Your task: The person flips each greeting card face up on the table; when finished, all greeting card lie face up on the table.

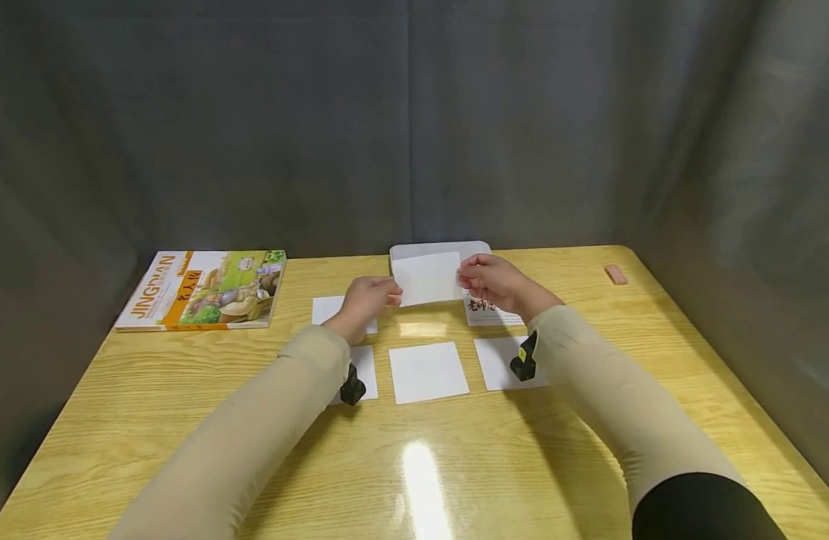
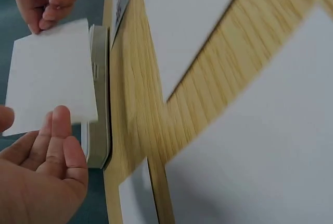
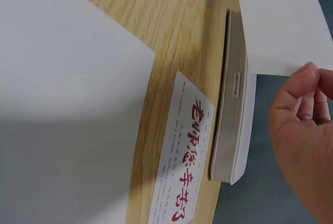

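Both hands hold a blank white card up above the back of the table, one at each side. My left hand has its fingertips at the card's left edge; the left wrist view shows the fingers overlapping its lower border. On the opposite edge, my right hand pinches the card between thumb and forefinger. Behind the raised card is a pale flat case, partly covered by it. A card with red printed characters lies below the right hand.
Other blank cards lie in front: one middle, one right, one front left and one back left, several partly hidden by the arms. A picture-covered book lies at left, a small pink block at far right.
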A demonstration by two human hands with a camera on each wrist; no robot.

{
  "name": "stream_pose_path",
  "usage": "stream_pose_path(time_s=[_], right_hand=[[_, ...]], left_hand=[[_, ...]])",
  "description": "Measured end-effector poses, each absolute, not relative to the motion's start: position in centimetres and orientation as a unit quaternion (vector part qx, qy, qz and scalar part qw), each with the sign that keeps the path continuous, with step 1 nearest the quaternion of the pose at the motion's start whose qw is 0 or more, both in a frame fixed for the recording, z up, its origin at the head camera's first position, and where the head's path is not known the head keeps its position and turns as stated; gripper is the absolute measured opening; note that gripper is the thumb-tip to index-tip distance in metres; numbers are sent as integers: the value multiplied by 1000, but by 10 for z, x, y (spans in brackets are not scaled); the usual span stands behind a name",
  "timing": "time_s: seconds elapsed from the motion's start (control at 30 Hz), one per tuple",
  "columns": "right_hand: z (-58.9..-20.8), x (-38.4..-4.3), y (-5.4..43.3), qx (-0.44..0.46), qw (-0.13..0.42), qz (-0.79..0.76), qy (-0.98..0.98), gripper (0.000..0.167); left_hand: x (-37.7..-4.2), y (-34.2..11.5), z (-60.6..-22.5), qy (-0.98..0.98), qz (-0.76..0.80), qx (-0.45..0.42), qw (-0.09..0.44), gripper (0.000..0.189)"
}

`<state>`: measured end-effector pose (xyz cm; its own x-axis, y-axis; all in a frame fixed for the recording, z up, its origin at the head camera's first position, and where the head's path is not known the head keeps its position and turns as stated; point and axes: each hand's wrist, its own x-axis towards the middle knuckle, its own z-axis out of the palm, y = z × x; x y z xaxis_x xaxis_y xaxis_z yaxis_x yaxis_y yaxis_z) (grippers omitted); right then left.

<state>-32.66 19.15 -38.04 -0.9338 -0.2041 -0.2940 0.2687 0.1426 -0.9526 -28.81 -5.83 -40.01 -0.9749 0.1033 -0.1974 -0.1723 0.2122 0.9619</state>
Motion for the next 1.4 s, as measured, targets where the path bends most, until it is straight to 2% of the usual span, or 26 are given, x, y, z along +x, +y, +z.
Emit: stream_pose_path(time_s=[0.13,0.3,0.43,0.63,0.73,0.93,1.17,1.27,1.4], right_hand=[[-380,-326,195,10,191,-676,711,8],[-382,-325,194,13,193,-686,701,22],[-386,-326,191,32,179,-675,715,23],[-393,-327,190,34,168,-642,748,25],[-396,-326,190,9,174,-617,767,29],[-392,-320,185,-59,213,-563,796,24],[-387,-313,176,-124,238,-527,807,23],[-388,-311,174,-124,225,-535,805,24],[-390,-311,176,-89,200,-592,776,28]], left_hand=[[-289,-55,-400,740,665,-34,94,40],[-291,-54,-403,723,688,-17,56,37],[-290,-54,-406,724,689,-17,35,32],[-291,-55,-413,728,684,-9,32,66],[-292,-56,-414,722,691,-8,36,73],[-293,-56,-410,734,675,11,73,57],[-292,-52,-404,785,600,88,126,38],[-291,-54,-403,790,593,98,118,27],[-294,-57,-404,757,647,54,73,15]])
